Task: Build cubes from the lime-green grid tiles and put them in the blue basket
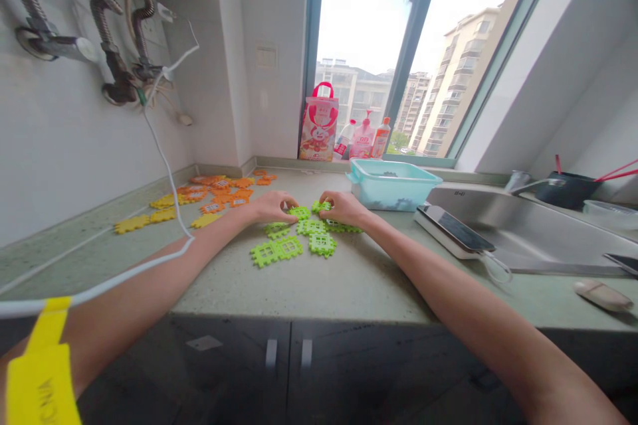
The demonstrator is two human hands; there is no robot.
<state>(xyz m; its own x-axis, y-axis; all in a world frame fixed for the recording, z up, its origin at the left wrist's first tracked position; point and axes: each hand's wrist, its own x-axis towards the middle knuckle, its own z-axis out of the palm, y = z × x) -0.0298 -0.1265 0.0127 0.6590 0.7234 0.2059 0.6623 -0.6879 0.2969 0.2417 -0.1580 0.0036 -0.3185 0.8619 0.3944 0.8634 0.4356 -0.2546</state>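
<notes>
My left hand point(275, 207) has its thumb and fingers closed on the edge of a green toothed building tile point(300, 212). Just to the right, my right hand point(343, 206) pinches another green tile point(320, 206). Below and around both hands lie several more green tiles, flat on the counter. Two window-patterned green tiles point(277, 251) sit edge to edge at the front left, and a single one point(322, 245) lies in front of my hands. Part of a green tile point(343, 226) is covered by my right hand.
Orange tiles point(226, 197) and yellow tiles point(132, 224) lie at the left. A light-blue plastic bin point(393, 186) holding dark pieces stands at the back right, with a phone point(456, 228) and a steel sink point(528, 239) beyond. A white cable point(172, 189) crosses over my left arm.
</notes>
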